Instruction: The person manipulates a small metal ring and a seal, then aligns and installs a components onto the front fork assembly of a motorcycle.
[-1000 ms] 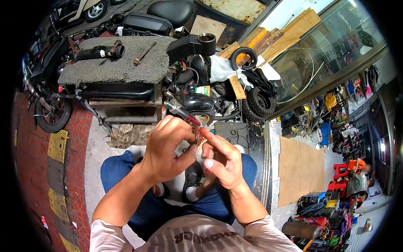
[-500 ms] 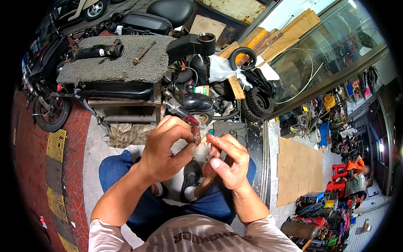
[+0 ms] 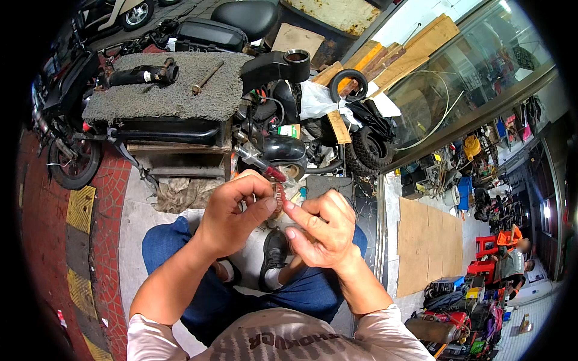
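My left hand [image 3: 235, 213] is closed on a small ring-shaped part [image 3: 279, 197], which looks like a bearing smeared with red grease, pinched between thumb and forefinger. My right hand [image 3: 319, 228] is beside it, forefinger tip at the ring's right side, thumb apart and lower, other fingers loosely bent. Just beyond both hands a silver shaft with a red sleeve [image 3: 265, 167] points toward me. My knees in jeans and a dark shoe [image 3: 274, 259] are below the hands.
A grey mat [image 3: 162, 102] ahead bears a black tube and a long bolt. A motorcycle [image 3: 72, 138] stands left. Tyres [image 3: 370, 150], planks and parts crowd the right front. A cardboard sheet [image 3: 427, 246] lies right, near red stools and people [image 3: 512, 265] amid tools.
My right hand has turned and its forefinger has dropped from above to the ring's side; the thumb has moved left. My left hand still grips the ring, its fingers slightly lower.
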A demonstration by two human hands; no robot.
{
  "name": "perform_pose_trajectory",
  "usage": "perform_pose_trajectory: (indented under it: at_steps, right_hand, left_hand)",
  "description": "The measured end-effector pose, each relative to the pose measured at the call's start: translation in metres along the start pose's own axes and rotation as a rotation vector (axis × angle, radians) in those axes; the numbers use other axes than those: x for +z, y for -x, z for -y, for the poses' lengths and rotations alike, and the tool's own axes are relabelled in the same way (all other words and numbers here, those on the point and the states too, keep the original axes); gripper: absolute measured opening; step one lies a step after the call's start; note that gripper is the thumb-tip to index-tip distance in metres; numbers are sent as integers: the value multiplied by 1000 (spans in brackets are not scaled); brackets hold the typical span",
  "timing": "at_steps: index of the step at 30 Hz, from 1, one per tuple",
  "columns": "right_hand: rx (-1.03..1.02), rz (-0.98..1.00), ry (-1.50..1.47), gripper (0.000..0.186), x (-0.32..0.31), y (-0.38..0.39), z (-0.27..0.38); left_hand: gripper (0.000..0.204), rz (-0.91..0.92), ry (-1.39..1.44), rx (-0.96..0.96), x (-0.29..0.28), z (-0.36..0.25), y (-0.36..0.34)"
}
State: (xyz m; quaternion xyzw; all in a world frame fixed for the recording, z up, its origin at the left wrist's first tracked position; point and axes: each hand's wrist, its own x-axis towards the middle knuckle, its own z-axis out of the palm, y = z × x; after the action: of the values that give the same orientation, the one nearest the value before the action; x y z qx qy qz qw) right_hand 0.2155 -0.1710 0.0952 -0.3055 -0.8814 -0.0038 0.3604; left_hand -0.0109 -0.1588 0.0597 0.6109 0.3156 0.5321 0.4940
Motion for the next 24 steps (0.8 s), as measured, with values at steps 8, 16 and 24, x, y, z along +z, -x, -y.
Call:
perform_pose_trajectory:
  at_steps: [8,16,24]
  right_hand:
    - [461,0,-731,60,0,-6,-7]
    - [440,103,-796,60,3,-11,-9]
    - [225,86,-419,55,-1,-13,-2]
  left_hand:
    - [9,25,125,-74,0,1,1]
    - [9,7,3,-22,0,-4,0]
    - [8,18,163,-152,-2,0,2]
